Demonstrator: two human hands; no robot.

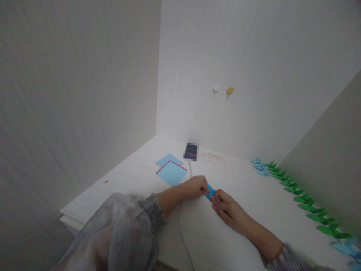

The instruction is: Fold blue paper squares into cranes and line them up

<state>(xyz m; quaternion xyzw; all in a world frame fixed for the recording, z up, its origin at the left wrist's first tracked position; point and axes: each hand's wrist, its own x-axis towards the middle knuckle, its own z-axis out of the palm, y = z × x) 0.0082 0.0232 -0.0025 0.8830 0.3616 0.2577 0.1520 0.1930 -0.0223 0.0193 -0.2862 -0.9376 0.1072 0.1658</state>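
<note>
While the left hand point(199, 187) pinches one side of a small blue paper point(210, 191), the right hand point(229, 210) grips the other side, fingers drawn narrow on both. They are around the middle of the tabletop point(220, 244), well apart from its left and right edges. Bare surface stretches from the right hand toward the right edge, leaving it sideways room; the left forearm crosses the near-left part.

One blue piece is held; its visible far edge slants from far left to near right, but fingers cover its ends, so I cannot tell the full long axis (nor whether it touches the surface below).

Beyond the left forearm lie two light blue squares point(171, 174), overlapping, each with a corner aimed at the far edge. One pale cable point(181, 226) runs from the near edge, past the left wrist, toward one dark, blurred object point(191, 151) by the far edge. One orange-red speck point(106, 181) sits near the left edge. Along the right edge runs a row of green folded papers point(307, 207), too crowded to count surely, with light blue folded papers point(345, 247) at both ends. Past the far edge, the wall point(254, 56) bears two hooks: one white hook point(216, 88), one yellow hook point(230, 90).
</note>
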